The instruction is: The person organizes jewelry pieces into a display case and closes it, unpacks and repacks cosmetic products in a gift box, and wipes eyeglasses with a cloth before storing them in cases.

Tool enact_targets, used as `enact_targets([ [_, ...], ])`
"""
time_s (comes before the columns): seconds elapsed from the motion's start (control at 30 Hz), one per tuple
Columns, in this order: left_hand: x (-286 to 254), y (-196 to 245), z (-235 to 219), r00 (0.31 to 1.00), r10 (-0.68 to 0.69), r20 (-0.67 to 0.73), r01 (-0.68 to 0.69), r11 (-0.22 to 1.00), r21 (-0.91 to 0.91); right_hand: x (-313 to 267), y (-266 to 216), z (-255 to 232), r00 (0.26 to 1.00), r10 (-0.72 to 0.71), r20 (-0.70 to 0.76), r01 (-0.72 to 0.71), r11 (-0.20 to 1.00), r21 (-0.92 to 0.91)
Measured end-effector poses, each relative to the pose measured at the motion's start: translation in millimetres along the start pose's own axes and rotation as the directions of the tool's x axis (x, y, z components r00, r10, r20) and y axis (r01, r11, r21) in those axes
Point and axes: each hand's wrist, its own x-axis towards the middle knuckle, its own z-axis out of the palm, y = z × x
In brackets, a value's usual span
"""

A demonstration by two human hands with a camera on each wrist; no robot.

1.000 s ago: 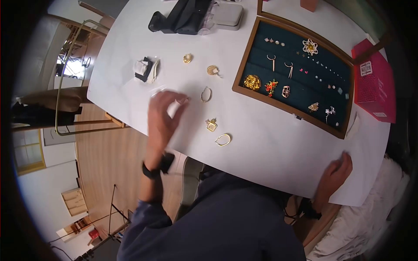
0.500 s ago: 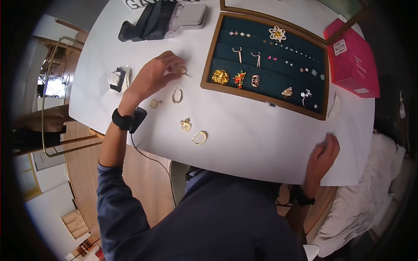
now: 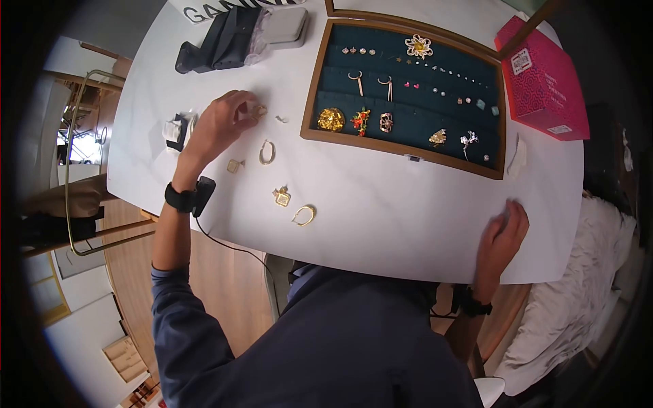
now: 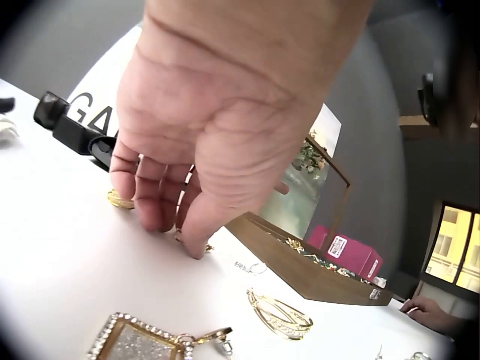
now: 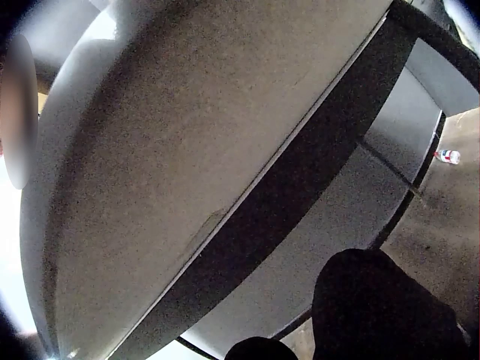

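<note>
My left hand pinches a small gold earring between thumb and fingertips, low over the white table; the fingers partly hide it. A small silver piece lies to its right. Nearer me are an oval gold hoop earring, a square gold earring with a stone-set rim, another square gold earring and a second hoop. In the left wrist view, another gold earring shows beyond the fingers. My right hand rests on the table at the right, fingers loosely bent, holding nothing.
An open wooden jewellery box with green lining holds several earrings and brooches. Beside it stands a pink box. At the back left are a black folded item and a grey case. A black-and-white cloth bundle lies left.
My left hand has gone from the near left of the table to the back, taken hold of the gold earring and drawn it left, away from the silver piece. The right hand stays put.
</note>
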Motion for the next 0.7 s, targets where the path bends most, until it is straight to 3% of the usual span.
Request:
enact_targets([
  [0.1, 7, 31, -6, 0.996, -0.073, -0.059, 0.077, 0.995, 0.07, 1, 0, 0, 1.0, 0.005, 0.005, -0.005, 1.0, 0.011],
  [0.17, 15, 49, -6, 0.975, 0.222, -0.002, -0.218, 0.957, -0.191, 1, 0, 0, 1.0, 0.005, 0.004, -0.005, 1.0, 0.01],
  [0.27, 38, 88, 12, 0.949, 0.306, -0.074, -0.313, 0.897, -0.311, 1, -1, 0, 1.0, 0.004, -0.006, -0.004, 1.0, 0.015],
  [0.37, 62, 118, 38, 0.949, 0.312, -0.038, -0.308, 0.897, -0.317, 0, -1, 1, 1.0, 0.001, -0.011, 0.0, 1.0, 0.016],
  [0.47, 73, 137, 58, 0.918, 0.393, -0.044, -0.394, 0.899, -0.192, 1, 1, 1, 1.0, -0.003, -0.009, 0.004, 1.0, 0.013],
  [0.53, 76, 140, 62, 0.919, 0.395, -0.012, -0.392, 0.91, -0.135, 1, 0, 0, 1.0, 0.001, -0.005, -0.001, 1.0, 0.014],
  [0.6, 80, 134, 63, 0.901, 0.42, -0.108, -0.432, 0.893, -0.127, 2, -2, -2, 1.0, 0.004, 0.002, -0.004, 1.0, 0.025],
  [0.67, 84, 118, 32, 0.916, 0.343, -0.21, -0.386, 0.896, -0.218, 1, 3, -1, 1.0, -0.005, -0.001, 0.005, 1.0, 0.022],
  [0.7, 88, 93, 14, 0.868, 0.383, -0.317, -0.436, 0.892, -0.116, 0, 4, 1, 1.0, -0.017, -0.001, 0.017, 1.0, 0.02],
])
